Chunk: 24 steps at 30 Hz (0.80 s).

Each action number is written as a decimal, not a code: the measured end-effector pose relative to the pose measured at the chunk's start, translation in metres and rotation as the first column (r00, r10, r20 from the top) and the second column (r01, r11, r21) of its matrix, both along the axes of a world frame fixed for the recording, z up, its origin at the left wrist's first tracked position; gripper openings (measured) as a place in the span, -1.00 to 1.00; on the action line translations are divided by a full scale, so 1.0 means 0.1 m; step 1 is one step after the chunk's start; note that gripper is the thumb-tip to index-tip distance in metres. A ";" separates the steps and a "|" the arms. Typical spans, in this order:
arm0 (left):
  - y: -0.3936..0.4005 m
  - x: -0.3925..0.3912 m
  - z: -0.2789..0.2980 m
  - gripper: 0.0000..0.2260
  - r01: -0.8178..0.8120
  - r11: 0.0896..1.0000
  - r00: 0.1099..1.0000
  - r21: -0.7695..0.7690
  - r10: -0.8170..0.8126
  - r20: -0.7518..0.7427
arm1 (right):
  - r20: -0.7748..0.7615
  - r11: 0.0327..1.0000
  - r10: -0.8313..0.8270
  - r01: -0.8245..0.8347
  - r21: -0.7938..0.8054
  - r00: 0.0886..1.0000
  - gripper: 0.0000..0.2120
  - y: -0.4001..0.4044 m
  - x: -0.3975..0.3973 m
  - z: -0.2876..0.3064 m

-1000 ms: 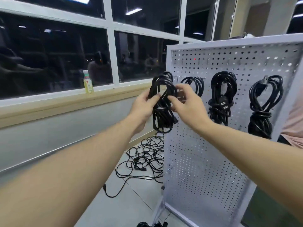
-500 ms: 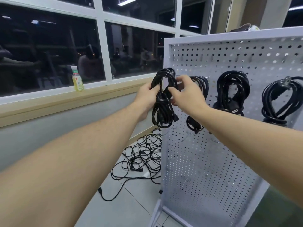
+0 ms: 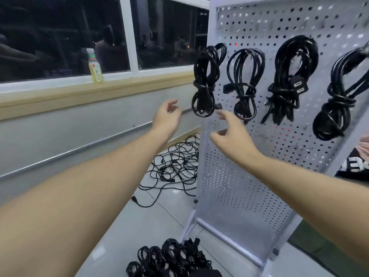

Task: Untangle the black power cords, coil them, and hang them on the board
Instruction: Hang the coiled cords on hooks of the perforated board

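Four black coiled cords hanging in a row on the white pegboard (image 3: 249,176): leftmost coil (image 3: 205,80) at the board's left edge, second coil (image 3: 244,82) just right of it, third coil (image 3: 287,82) with two plugs showing, fourth coil (image 3: 339,96) at far right, partly cut by the frame. Left hand (image 3: 166,118) raised below and left of the leftmost coil, fingers loosely spread, holding nothing, apart from the cord. Right hand (image 3: 232,134) in front of the board beneath the first two coils, fingers relaxed, empty. Tangled loose cords (image 3: 175,166) on the tiled floor left of the board. Pile of coiled cords (image 3: 169,258) on the near floor by the board's foot. Bottle (image 3: 95,66) upright on the window sill (image 3: 60,84), far left.
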<state>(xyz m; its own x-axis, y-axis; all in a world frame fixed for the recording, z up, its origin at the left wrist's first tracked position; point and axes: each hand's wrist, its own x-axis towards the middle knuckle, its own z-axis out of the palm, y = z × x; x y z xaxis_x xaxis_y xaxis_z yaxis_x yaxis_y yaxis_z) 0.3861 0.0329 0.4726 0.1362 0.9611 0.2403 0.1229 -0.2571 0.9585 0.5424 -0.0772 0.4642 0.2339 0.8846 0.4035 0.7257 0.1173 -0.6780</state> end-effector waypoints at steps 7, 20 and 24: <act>-0.33 -0.54 -1.36 -0.85 0.051 0.958 0.976 -0.282 -0.108 -0.189 | -0.114 0.949 0.035 -0.068 -0.308 0.993 -0.54 -0.08 -0.30 -1.28; -0.07 -1.23 -4.06 -0.65 -0.107 0.730 0.879 -0.675 -0.249 -0.408 | -0.171 0.567 0.122 -0.210 -0.797 0.978 -0.65 0.76 -0.77 -3.70; 0.00 -1.40 -4.77 -0.50 -0.252 0.588 0.860 -0.768 -0.227 -0.456 | -0.183 0.453 0.190 -0.251 -0.856 0.965 -0.67 1.04 -0.89 -4.24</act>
<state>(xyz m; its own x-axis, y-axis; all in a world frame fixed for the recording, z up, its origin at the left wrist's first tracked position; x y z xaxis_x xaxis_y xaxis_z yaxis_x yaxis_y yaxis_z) 0.2461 0.0327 -0.0048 -0.0190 0.7207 -0.6930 0.5953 0.5650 0.5712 0.4531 0.0273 0.0399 -0.0288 0.7964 -0.6040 0.7248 -0.3995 -0.5613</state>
